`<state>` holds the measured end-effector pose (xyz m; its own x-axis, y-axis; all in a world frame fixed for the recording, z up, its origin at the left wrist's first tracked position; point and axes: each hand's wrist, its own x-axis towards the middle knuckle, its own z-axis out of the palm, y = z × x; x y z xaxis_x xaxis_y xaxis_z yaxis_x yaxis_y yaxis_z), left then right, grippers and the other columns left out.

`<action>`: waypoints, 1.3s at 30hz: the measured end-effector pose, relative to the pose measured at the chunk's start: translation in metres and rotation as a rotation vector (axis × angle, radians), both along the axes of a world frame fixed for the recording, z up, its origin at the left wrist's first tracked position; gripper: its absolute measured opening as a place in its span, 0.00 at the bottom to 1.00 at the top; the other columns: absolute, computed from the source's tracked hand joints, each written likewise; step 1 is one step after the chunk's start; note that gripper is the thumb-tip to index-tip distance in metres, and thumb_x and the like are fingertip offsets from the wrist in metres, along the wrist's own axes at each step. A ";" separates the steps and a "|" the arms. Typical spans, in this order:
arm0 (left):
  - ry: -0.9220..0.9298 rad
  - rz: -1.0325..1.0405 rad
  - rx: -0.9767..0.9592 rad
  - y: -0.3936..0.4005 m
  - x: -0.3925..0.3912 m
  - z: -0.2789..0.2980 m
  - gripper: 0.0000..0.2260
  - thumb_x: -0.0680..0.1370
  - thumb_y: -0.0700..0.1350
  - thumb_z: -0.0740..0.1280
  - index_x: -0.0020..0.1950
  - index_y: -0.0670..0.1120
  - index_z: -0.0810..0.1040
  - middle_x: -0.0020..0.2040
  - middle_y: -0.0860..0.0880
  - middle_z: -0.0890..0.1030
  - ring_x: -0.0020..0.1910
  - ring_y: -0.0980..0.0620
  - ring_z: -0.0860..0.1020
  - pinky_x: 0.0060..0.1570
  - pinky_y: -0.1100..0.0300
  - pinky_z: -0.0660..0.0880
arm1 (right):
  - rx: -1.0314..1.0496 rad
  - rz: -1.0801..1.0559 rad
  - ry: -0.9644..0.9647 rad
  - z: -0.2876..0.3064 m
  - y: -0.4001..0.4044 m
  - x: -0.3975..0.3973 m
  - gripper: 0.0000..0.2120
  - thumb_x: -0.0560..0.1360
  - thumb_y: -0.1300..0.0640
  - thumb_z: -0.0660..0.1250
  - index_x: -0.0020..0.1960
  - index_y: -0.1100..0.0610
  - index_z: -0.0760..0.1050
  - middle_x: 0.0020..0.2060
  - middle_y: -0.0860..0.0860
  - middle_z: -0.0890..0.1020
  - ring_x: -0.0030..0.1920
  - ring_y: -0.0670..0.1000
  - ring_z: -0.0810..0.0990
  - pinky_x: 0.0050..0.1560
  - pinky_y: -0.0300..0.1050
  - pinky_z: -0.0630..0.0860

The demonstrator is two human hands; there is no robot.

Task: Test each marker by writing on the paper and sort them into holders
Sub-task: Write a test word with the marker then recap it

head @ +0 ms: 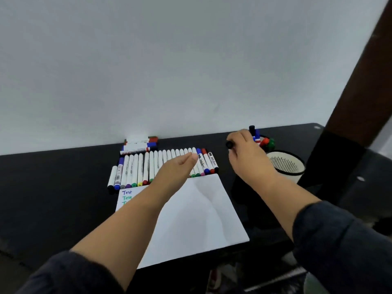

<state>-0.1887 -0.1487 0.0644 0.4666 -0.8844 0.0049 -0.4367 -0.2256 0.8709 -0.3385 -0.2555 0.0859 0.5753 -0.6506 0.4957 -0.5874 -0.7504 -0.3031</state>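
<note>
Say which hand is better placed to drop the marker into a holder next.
Right. The right hand already grips a black-capped marker beside the dark holder of markers and the white mesh holder. The left hand is open over the marker row.

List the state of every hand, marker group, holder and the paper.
left hand: open, over marker row
right hand: grips black marker
marker row: capped, lying flat
paper: flat, "Test" written at corner
white holder: upright
far holder: holds markers
</note>
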 end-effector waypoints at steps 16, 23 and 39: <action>-0.786 -0.103 0.440 -0.108 0.043 -0.096 0.27 0.82 0.56 0.46 0.77 0.44 0.45 0.78 0.47 0.44 0.76 0.50 0.43 0.73 0.56 0.43 | 0.255 -0.069 -0.201 0.018 -0.096 -0.019 0.08 0.78 0.60 0.60 0.57 0.56 0.71 0.54 0.48 0.73 0.48 0.52 0.78 0.53 0.48 0.76; -0.796 -0.070 0.421 -0.105 0.042 -0.110 0.28 0.82 0.57 0.45 0.77 0.45 0.44 0.78 0.49 0.44 0.76 0.52 0.43 0.73 0.58 0.41 | 0.295 -0.062 -0.302 0.020 -0.101 -0.019 0.03 0.77 0.57 0.61 0.51 0.54 0.70 0.42 0.50 0.77 0.40 0.45 0.77 0.43 0.43 0.75; -0.786 -0.047 0.361 -0.104 0.041 -0.112 0.28 0.82 0.57 0.46 0.77 0.45 0.45 0.78 0.49 0.45 0.76 0.53 0.43 0.72 0.59 0.41 | 0.279 -0.194 -0.094 0.018 -0.106 -0.011 0.05 0.79 0.54 0.60 0.50 0.56 0.68 0.39 0.49 0.74 0.39 0.48 0.73 0.37 0.41 0.68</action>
